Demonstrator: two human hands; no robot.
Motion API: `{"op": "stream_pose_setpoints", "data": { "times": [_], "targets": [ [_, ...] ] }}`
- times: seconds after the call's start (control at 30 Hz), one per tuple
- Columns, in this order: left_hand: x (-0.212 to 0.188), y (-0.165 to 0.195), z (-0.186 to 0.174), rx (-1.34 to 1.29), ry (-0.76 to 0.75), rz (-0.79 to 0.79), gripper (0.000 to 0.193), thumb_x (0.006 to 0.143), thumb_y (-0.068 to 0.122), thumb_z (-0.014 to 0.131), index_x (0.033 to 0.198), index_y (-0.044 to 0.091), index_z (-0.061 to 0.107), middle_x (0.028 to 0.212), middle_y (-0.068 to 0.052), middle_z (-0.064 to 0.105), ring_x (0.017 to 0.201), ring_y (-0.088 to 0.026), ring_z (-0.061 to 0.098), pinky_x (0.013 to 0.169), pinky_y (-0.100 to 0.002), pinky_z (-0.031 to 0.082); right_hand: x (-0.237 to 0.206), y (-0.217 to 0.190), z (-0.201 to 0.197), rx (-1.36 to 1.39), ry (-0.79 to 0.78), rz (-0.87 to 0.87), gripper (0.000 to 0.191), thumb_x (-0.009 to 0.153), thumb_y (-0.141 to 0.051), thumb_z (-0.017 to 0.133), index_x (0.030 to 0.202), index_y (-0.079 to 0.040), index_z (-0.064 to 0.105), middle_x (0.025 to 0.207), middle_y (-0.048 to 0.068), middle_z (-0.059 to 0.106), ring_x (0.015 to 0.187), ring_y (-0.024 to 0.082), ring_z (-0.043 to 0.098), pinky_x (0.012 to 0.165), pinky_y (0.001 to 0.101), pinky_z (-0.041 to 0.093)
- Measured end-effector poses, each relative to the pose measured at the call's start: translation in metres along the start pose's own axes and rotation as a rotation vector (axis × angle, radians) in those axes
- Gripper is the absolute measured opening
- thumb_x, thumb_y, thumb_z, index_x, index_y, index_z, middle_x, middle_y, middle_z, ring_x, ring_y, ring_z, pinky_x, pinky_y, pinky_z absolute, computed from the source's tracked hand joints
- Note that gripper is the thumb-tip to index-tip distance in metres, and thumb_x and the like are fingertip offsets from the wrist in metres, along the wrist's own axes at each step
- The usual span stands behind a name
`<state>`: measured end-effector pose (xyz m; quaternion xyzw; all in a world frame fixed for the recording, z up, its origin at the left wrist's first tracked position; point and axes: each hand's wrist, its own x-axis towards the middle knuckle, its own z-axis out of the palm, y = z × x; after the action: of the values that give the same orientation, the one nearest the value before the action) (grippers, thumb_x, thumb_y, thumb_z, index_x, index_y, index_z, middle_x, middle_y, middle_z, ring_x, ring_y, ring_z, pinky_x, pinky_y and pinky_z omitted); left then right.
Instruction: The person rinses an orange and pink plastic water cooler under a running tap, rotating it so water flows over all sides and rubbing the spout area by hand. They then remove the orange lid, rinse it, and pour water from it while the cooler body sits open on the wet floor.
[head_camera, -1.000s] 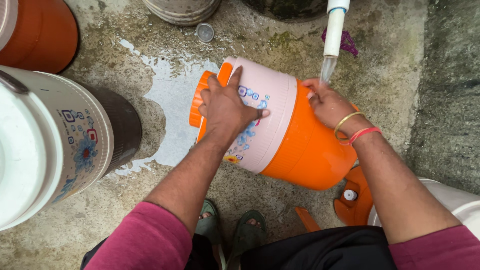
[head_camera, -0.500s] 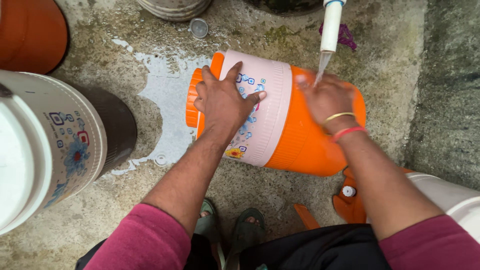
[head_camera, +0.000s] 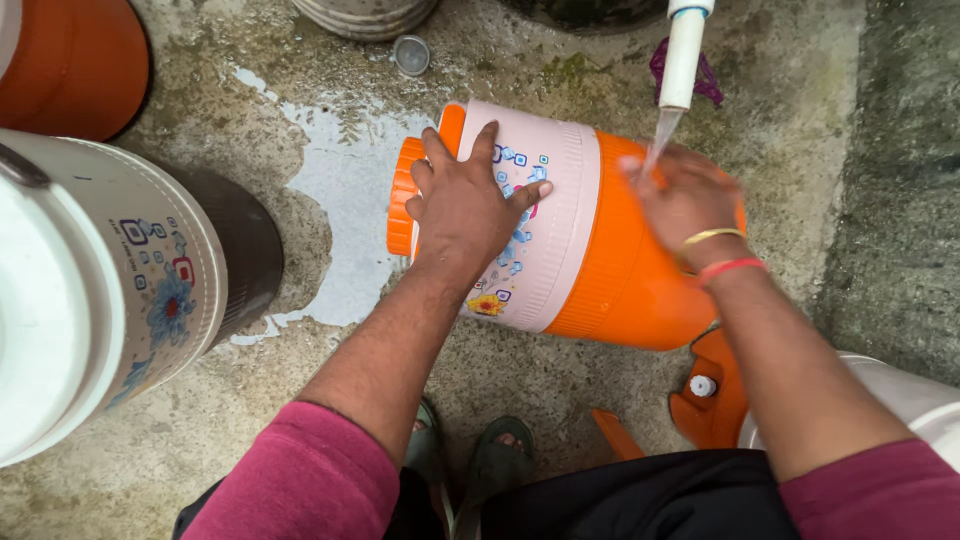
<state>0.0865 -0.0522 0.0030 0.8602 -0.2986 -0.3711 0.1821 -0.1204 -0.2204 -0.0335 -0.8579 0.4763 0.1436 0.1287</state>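
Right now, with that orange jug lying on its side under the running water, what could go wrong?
The orange jug lies on its round side, steadied only by the left hand; it could roll if that hand lifts. Water from the white pipe runs over the right hand, so a wet palm may slip on the smooth plastic. A puddle spreads over the concrete floor near the sandalled feet, so footing may be slippery.
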Motion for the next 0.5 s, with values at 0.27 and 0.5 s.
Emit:
{"op": "stream_pose_setpoints", "data": {
  "times": [0.27,0.5],
  "targets": [
    [0.038,-0.029,-0.013,-0.014,-0.156,-0.085,0.139,0.075,0.053,0.085,0.159,-0.003,-0.01,0.143,-0.034,0.045,0.123,-0.043,0.06,0.105,-0.041,0.05,-0.019,0.069,-0.006,0.88,-0.288,0.551,0.097,0.086,-0.055,0.063,0.161,-0.012,0.018,0.158,0.017,0.042,0.139,0.032,0.052,0.104,0.0501,0.047],
    [0.051,-0.055,-0.021,0.035,-0.134,-0.072,0.123,0.083,0.042,0.083,0.153,-0.015,0.0,0.118,-0.028,0.069,0.112,-0.037,0.069,0.095,-0.04,0.056,-0.01,0.075,-0.006,0.964,-0.054,0.396,0.097,0.095,-0.047,0.072,0.164,0.001,0.025,0.152,0.026,0.053,0.134,0.033,0.061,0.106,0.0432,0.053]
  ]
}}
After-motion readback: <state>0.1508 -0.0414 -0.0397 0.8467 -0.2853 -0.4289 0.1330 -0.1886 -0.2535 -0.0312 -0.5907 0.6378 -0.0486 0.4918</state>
